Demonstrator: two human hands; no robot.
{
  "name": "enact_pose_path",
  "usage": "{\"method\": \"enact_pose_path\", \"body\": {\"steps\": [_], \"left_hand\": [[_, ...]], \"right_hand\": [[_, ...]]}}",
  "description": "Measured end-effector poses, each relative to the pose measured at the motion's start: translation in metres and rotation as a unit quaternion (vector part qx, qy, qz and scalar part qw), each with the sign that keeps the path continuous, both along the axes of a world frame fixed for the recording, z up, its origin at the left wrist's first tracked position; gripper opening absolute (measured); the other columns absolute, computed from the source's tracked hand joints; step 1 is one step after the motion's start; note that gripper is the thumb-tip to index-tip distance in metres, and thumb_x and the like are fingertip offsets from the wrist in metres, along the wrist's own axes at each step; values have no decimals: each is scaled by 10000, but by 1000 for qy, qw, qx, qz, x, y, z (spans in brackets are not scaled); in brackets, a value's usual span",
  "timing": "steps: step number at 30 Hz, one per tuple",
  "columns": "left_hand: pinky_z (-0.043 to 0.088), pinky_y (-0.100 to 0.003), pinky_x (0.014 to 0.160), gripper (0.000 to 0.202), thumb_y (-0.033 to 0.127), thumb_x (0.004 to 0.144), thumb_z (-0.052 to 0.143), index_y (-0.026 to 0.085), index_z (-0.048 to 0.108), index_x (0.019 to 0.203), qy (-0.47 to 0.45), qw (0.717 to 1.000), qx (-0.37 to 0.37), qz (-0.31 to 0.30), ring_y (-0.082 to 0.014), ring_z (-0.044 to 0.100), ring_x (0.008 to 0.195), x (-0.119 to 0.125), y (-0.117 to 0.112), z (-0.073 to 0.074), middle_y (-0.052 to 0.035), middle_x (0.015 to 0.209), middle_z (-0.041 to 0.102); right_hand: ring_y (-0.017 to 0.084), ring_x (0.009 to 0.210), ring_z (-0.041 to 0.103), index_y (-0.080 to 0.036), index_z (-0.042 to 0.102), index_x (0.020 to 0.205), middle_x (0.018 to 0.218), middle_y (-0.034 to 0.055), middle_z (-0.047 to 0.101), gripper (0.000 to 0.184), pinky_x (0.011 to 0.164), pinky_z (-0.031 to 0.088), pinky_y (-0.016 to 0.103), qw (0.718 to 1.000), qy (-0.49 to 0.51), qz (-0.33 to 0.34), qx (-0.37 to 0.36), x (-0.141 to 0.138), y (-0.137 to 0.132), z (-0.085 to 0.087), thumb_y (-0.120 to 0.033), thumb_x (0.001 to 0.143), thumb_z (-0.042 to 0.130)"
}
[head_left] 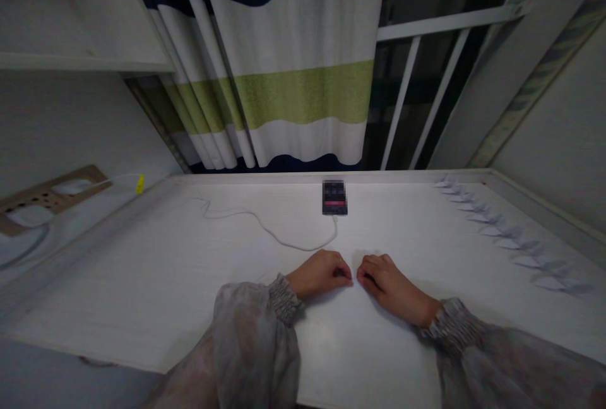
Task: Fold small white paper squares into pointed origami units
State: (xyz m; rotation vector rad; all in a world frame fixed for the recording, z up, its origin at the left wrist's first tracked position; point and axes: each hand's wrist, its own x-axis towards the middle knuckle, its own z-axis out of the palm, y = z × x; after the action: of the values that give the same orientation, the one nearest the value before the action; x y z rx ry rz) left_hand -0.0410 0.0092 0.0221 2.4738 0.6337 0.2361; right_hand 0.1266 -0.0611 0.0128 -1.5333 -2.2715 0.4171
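Close together over the white desk (331, 358), both my hands are pinched, fingertips facing each other with a narrow gap. Between them shows a sliver of white paper (355, 281), mostly hidden by the fingers and hard to tell from the white surface. My left hand (324, 273) is closed on its left side, thumb against the fingers. From the other side, my right hand (391, 286) is closed on it with curled fingers. Pale white paper (255, 257) lies flat to the left of my left hand. Along the right runs a row of several folded white paper cranes (509, 243).
A phone (334, 197) lies at the back of the desk, with a white cable (269, 229) trailing left. A power strip (52, 197) with plugs is on the left wall. Behind the desk hang a striped curtain (303, 93) and a white window railing (449, 23).
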Motion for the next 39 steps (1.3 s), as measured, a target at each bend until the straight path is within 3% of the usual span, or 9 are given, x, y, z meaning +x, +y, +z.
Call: {"method": "enact_pose_path", "body": {"steps": [13,25,39], "left_hand": [[408,-255,675,191,231,747,484,149,657,757,58,994,61,75,-150,562,680,7,-11,-2,-56,744,646],[407,-230,633,123,242,687,561,157,642,721,70,986,-24,147,-129,553,644,10,-13,1,-25,711,642],[386,-231,613,106,218,665,589,160,598,754,44,984,-49,166,-124,539,626,10,-13,1,-10,695,631]], "right_hand": [[190,745,500,-137,547,757,772,74,567,177,704,328,345,996,-73,-38,21,-1,-4,-6,-201,837,402],[172,742,509,-150,535,706,755,52,574,154,701,325,339,997,-24,-63,-22,-2,-1,-3,-166,805,419],[174,709,519,-153,538,684,732,55,583,134,679,319,323,995,-44,-85,-18,-4,1,-4,-174,785,453]]}}
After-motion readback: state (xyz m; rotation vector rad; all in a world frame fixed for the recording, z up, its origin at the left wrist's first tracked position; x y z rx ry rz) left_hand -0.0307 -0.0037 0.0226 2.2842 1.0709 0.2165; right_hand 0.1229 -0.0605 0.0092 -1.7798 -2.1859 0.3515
